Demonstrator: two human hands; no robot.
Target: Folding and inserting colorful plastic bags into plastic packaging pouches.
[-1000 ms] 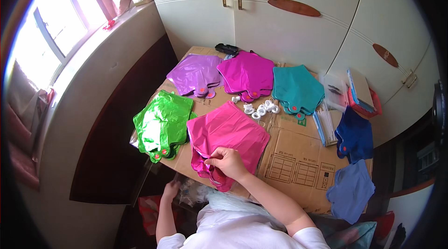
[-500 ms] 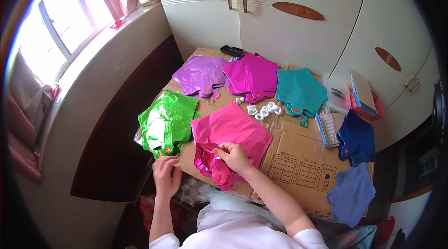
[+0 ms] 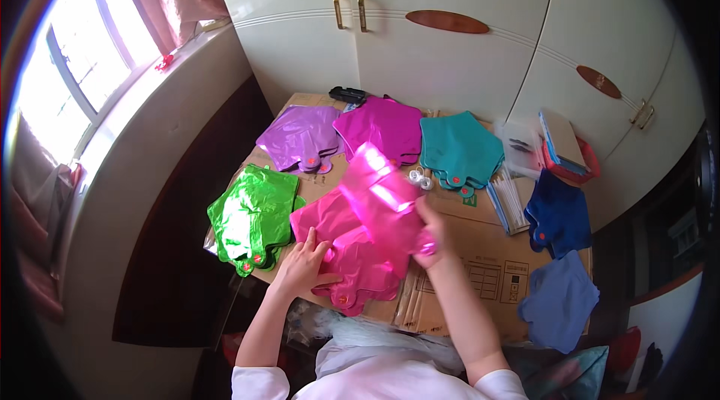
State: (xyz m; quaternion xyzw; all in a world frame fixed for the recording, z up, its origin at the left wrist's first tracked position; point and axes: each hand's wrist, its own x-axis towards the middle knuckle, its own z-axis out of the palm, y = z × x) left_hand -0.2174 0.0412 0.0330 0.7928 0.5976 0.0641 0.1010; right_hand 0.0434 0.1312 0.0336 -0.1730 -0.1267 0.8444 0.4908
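A stack of flat hot-pink foil balloons lies at the near middle of the cardboard-covered table. On its left part rests my left hand, fingers apart and pressing down on the top foil. My right hand grips one pink foil balloon near its tab, raised over the stack. The lifted foil is smeared by motion and hides part of the stack and most of the white ribbon rolls behind it.
Around lie stacks of foil balloons: green, lilac, magenta, teal, dark blue and slate blue. A black object sits at the back edge. White straw-like sticks and a red basket are at the right.
My right hand has lifted one pink balloon off the stack, moving right and away from me. My left hand has moved right onto the stack. The view has shifted slightly.
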